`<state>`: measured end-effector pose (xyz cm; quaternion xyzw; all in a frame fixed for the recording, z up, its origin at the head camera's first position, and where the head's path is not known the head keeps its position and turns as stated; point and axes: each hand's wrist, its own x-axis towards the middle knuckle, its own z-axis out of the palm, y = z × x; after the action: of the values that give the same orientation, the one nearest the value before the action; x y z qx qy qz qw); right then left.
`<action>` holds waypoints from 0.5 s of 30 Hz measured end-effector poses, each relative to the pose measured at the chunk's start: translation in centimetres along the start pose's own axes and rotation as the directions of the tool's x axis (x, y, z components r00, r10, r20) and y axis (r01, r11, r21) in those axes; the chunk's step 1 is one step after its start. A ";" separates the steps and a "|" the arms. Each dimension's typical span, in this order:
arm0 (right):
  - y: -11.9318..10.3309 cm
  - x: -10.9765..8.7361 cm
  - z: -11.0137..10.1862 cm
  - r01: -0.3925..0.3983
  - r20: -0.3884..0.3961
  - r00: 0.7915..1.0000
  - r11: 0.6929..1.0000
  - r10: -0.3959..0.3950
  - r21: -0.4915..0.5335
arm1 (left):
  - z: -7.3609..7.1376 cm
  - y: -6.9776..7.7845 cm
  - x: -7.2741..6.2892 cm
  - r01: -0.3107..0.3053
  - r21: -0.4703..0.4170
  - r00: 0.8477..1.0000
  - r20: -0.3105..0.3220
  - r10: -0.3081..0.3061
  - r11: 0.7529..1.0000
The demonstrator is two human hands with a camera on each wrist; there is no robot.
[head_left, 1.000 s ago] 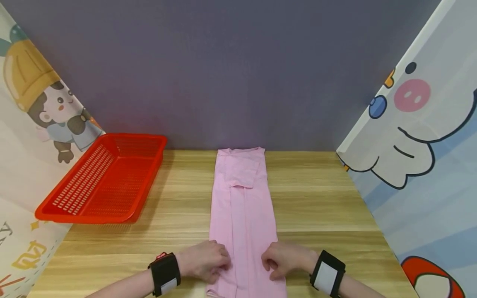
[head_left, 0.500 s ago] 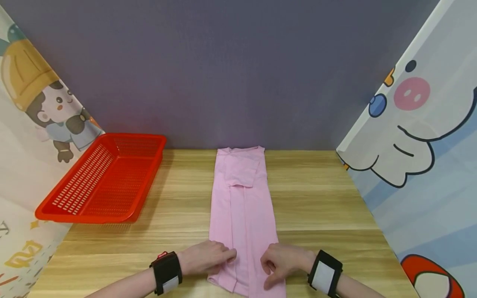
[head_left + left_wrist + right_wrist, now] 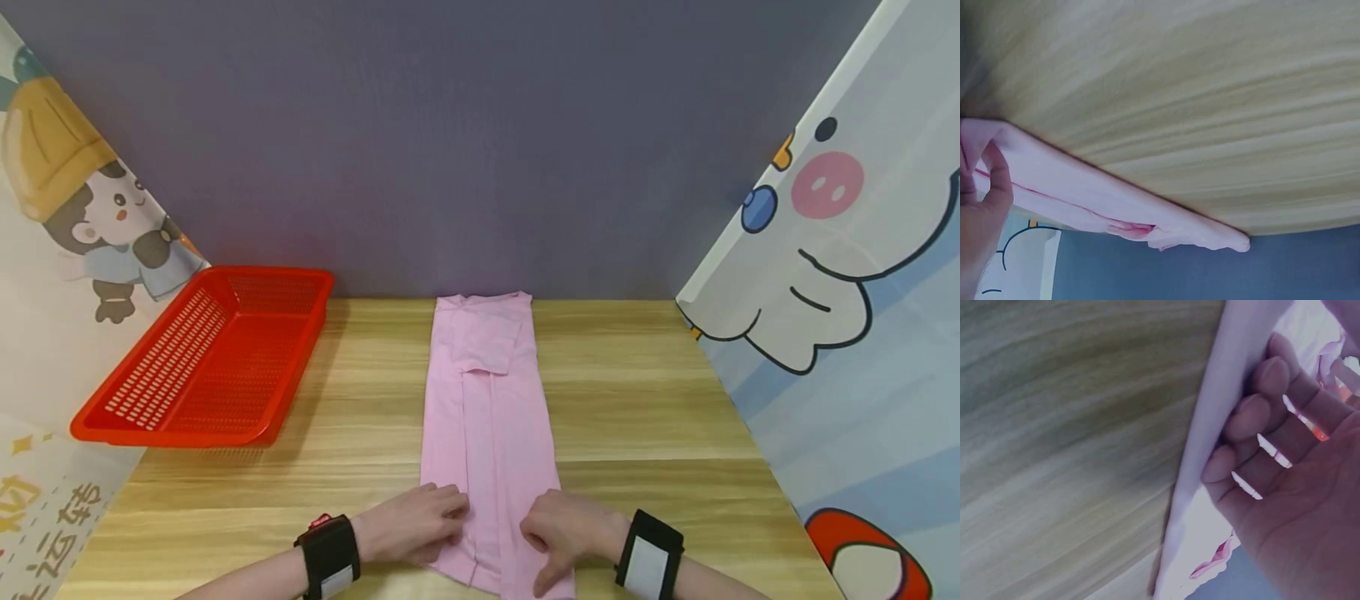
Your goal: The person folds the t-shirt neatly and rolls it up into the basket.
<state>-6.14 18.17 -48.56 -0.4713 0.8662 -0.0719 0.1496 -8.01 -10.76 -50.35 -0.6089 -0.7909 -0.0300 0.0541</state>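
A pink shirt point(image 3: 480, 433) lies folded into a long narrow strip on the wooden table, with a short sleeve piece point(image 3: 487, 342) laid flat near its far end. My left hand point(image 3: 416, 523) is at its near left edge; the left wrist view shows a finger and thumb pinching a raised bit of the cloth. At the near right edge, my right hand point(image 3: 573, 533) rests its loosely bent fingertips point(image 3: 1250, 415) against the fabric. Its thumb points down toward the hem, apart from the fingers. The hem's lowest part runs out of the head view.
To the left stands a red perforated plastic basket point(image 3: 225, 367). A dark grey panel point(image 3: 480, 150) rises behind the table point(image 3: 637, 400). Printed cartoon sheets point(image 3: 840, 267) flank both sides. A black strap point(image 3: 330, 554) is round each wrist.
The left fingers straighten, then bend again at the shirt's left edge. The near left hem lies flatter and higher than before. My right thumb has moved down toward the hem.
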 end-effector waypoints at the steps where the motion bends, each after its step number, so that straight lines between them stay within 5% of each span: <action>1: -0.1 0.0 0.0 0.002 0.001 1.000 1.000 -0.002 -0.025 | -0.1 0.0 -0.1 -0.007 0.002 1.000 0.000 0.007 1.000; 7: -0.9 0.1 -0.2 -0.003 0.016 1.000 0.994 0.004 -0.108 | -0.5 -0.2 -0.6 -0.074 0.030 0.997 0.013 0.074 0.997; 15: -1.4 0.1 -0.5 -0.035 0.009 0.999 0.996 0.036 -0.087 | -0.8 0.2 -0.1 -0.119 0.050 0.992 -0.041 0.121 0.992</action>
<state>-5.22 17.32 -47.69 -0.4625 0.8758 -0.0288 0.1349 -7.76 -10.86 -49.60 -0.6531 -0.7519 -0.0212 0.0874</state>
